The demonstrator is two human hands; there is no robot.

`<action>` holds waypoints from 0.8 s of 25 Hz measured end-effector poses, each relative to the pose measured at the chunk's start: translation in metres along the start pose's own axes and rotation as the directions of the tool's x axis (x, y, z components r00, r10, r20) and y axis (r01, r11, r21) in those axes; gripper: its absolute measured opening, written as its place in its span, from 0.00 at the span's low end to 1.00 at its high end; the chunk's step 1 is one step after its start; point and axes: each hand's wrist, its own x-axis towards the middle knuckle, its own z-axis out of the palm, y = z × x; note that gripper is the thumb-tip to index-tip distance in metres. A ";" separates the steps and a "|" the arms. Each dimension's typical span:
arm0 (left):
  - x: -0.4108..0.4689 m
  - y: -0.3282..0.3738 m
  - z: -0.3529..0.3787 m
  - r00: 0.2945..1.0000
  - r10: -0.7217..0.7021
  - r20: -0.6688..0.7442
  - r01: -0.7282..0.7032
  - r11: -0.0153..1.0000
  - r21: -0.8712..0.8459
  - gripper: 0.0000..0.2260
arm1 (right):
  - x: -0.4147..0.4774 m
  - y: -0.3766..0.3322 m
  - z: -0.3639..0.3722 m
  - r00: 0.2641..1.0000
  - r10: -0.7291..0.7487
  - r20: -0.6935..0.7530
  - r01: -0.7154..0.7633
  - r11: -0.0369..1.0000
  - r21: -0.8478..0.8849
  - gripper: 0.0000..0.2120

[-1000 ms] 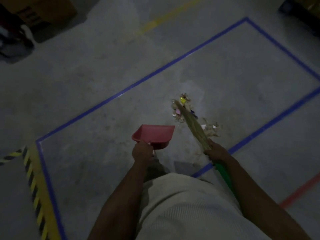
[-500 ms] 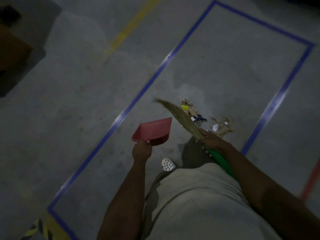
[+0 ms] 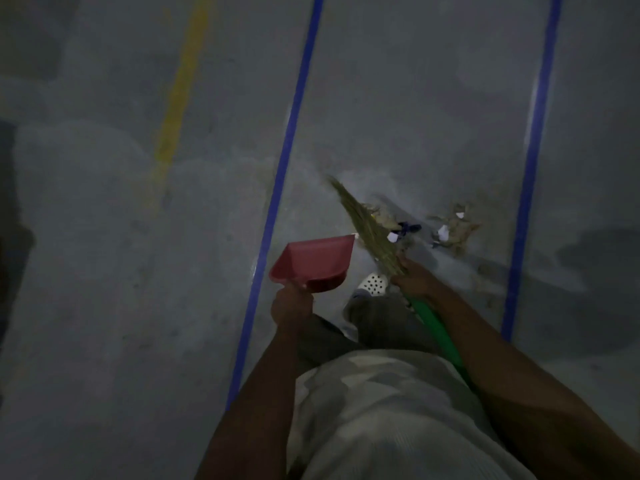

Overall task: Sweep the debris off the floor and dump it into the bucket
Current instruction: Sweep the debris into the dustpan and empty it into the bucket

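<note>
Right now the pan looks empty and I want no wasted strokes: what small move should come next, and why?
Probably lower the red dustpan to the floor beside the debris. The left hand holds it in the air, empty as far as shows, while the right hand holds the broom with its bristles at the scraps, which lie loose on the concrete between the blue lines.

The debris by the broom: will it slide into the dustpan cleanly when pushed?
Probably not cleanly. The debris looks like light paper scraps and dry crumbs in two loose patches, so it may scatter or flutter. The broom bristles look soft and splayed, so fine bits may slip past the dustpan.
</note>
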 end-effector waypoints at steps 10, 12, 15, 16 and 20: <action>0.275 -0.050 0.041 0.973 0.228 -0.014 -0.205 0.899 0.386 0.18 | 0.216 0.002 0.196 0.989 0.116 -0.092 -0.065 0.900 0.431 0.34; 0.341 -0.062 0.069 0.962 0.272 -0.024 -0.235 0.869 0.436 0.18 | 0.268 0.011 0.240 0.984 0.147 -0.103 -0.074 0.855 0.513 0.35; 0.409 -0.074 0.105 0.943 0.330 -0.030 -0.281 0.844 0.457 0.19 | 0.311 0.036 0.283 0.972 0.181 -0.152 -0.066 0.827 0.559 0.32; 0.424 -0.076 0.114 0.937 0.348 -0.027 -0.297 0.836 0.462 0.19 | 0.323 0.046 0.283 0.966 0.209 -0.152 -0.066 0.767 0.638 0.29; 0.439 -0.081 0.130 0.921 0.389 0.015 -0.344 0.796 0.498 0.22 | 0.307 0.068 0.279 0.865 0.495 -0.086 -0.098 0.333 0.938 0.21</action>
